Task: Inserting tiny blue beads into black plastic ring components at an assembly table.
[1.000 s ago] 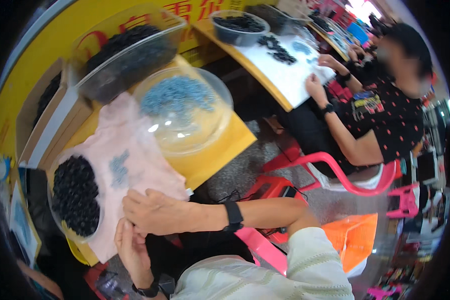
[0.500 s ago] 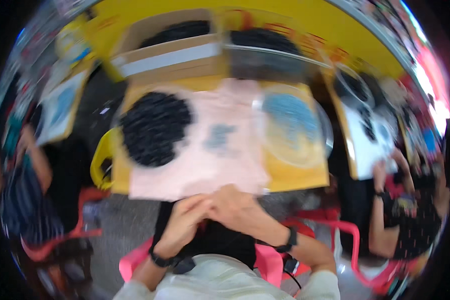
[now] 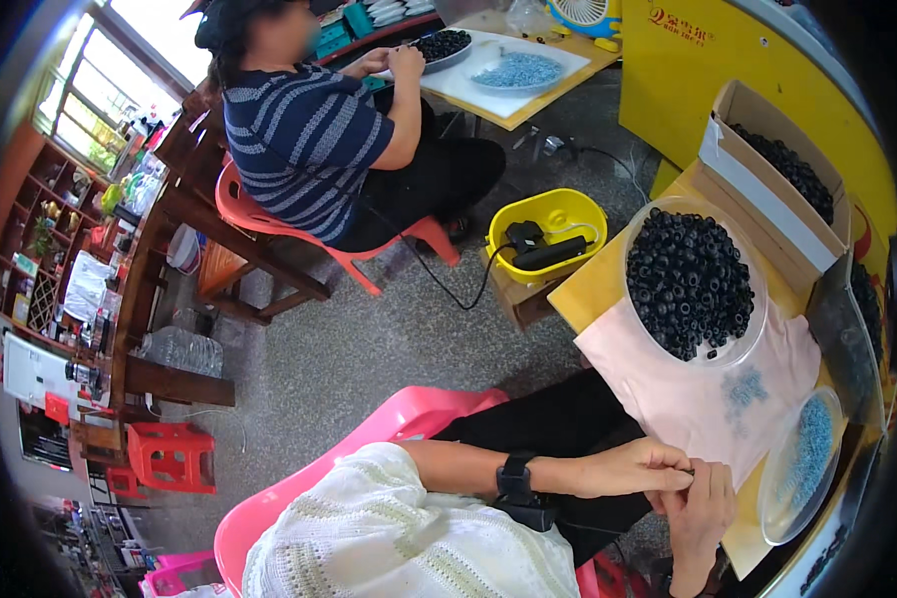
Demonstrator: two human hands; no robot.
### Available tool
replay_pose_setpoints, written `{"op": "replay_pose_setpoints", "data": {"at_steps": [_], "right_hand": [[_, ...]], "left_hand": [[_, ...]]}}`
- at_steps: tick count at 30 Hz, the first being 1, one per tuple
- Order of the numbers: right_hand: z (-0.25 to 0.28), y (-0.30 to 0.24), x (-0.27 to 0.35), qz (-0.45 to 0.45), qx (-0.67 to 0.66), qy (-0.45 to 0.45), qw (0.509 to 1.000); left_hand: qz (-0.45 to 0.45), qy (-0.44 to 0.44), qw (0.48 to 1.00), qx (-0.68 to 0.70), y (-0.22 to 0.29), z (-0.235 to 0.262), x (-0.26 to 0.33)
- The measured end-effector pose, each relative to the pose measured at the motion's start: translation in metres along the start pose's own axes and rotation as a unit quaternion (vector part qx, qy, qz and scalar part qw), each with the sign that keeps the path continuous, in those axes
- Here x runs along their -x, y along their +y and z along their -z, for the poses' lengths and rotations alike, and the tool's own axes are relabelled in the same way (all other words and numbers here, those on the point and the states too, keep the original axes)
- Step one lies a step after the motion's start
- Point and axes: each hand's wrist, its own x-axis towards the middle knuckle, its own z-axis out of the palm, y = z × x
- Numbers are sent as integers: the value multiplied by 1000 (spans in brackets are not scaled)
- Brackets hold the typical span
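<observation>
My left hand [image 3: 633, 468] and my right hand [image 3: 703, 510] meet just off the near edge of the cloth. Both are closed, with thumbs and fingers pinched together at the tips. A tiny dark bit shows between them, too small to name. Beyond my hands a round clear tray [image 3: 759, 344] holds a heap of small black ring-shaped parts [image 3: 690, 284]. It stands partly on a pale pink cloth [image 3: 658, 374] bearing a small cluster of bluish pieces [image 3: 745, 391]. Beside the cloth, another round clear tray [image 3: 775, 503] holds small light-blue pieces [image 3: 812, 453].
A cardboard box [image 3: 767, 204] of black parts stands at the table's back. A yellow basket [image 3: 558, 204] with a black plug and cable is left of the table. Farther off, a person in a striped shirt [image 3: 304, 140] sits handling something at another table [image 3: 468, 85].
My view has swung left, so the table now lies at the right and the seated co-worker shows more fully. My hands stay together in a pinch.
</observation>
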Motion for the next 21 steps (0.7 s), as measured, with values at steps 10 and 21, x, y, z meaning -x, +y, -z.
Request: {"op": "replay_pose_setpoints", "data": {"at_steps": [10, 21], "right_hand": [[-1, 10, 8, -42, -58, 6, 997], [33, 46, -25, -29, 47, 92, 994]], "left_hand": [[28, -34, 999, 7, 17, 1, -16], [76, -25, 990, 112, 40, -11, -55]]}}
